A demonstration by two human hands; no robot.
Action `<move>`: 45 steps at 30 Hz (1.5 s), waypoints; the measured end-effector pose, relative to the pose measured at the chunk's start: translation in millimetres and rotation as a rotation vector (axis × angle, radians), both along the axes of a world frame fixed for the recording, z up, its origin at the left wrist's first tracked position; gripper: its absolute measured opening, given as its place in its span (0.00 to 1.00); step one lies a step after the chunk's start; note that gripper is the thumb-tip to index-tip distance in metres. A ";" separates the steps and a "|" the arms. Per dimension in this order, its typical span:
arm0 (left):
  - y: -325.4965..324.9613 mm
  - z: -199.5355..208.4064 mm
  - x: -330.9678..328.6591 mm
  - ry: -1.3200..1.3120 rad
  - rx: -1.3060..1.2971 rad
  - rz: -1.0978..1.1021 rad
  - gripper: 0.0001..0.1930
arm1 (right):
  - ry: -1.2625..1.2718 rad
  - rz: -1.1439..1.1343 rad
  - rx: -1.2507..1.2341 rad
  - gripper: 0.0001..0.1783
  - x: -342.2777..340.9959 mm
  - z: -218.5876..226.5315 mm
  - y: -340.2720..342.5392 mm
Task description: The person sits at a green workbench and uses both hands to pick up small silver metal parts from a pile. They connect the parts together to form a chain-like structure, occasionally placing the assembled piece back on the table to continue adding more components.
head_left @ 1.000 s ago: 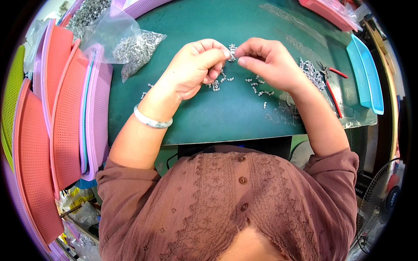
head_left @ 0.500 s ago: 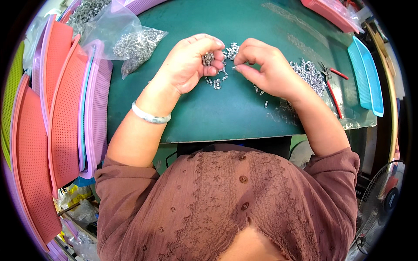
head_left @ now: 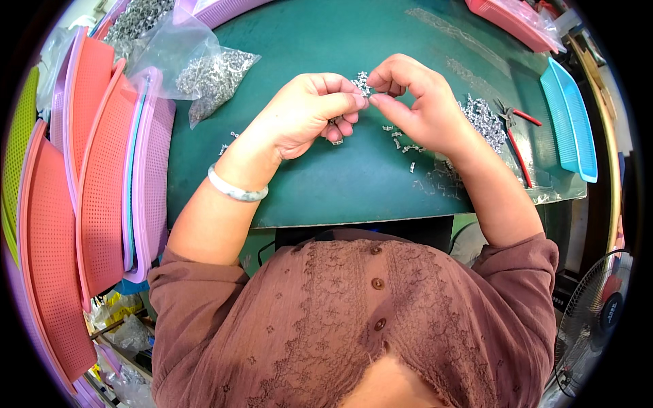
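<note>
Above the green tabletop point(head_left: 326, 190), my left hand point(head_left: 309, 112) is closed. Its thumb and index finger pinch near the right fingertips, and small silvery metal parts point(head_left: 335, 120) show under its curled fingers. My right hand point(head_left: 425, 102) is closed in a pinch whose tips meet those of the left; whatever sits between them is too small to make out. Just beyond the fingertips lies a little heap of metal parts point(head_left: 361, 81). Several loose metal pieces point(head_left: 408, 147) lie below my right hand, and a larger metal-part pile point(head_left: 484, 121) is partly behind that forearm.
Red-handled pliers point(head_left: 520, 153) lie right of the large pile, near a blue basket point(head_left: 570, 122). A clear bag of metal parts point(head_left: 218, 78) rests at the far left. Stacked pink and purple baskets point(head_left: 102, 183) line the left side. A fan point(head_left: 592, 319) stands at lower right.
My left hand has turned and closed more over the metal parts, its thumb coming to the right hand's fingertips. The small parts that lay below the left fingers are now mostly covered.
</note>
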State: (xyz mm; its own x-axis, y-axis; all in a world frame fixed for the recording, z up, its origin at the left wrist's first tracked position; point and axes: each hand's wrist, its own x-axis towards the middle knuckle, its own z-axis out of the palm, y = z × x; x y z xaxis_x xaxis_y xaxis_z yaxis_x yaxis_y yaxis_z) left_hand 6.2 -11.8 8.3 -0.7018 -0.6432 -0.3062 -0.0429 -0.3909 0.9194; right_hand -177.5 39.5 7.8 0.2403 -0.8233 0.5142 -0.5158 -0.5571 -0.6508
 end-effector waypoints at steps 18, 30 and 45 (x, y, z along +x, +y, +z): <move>1.9 -0.4 -2.8 0.015 -0.103 0.045 0.04 | 0.016 0.066 0.052 0.04 -3.4 -2.0 -1.9; -15.8 -9.1 7.6 0.318 0.165 0.123 0.05 | 0.357 -0.002 -0.012 0.10 -11.1 -13.7 -5.5; -12.1 -8.6 3.6 0.260 0.162 0.132 0.05 | 0.381 -0.037 0.111 0.07 -15.0 -15.4 -6.8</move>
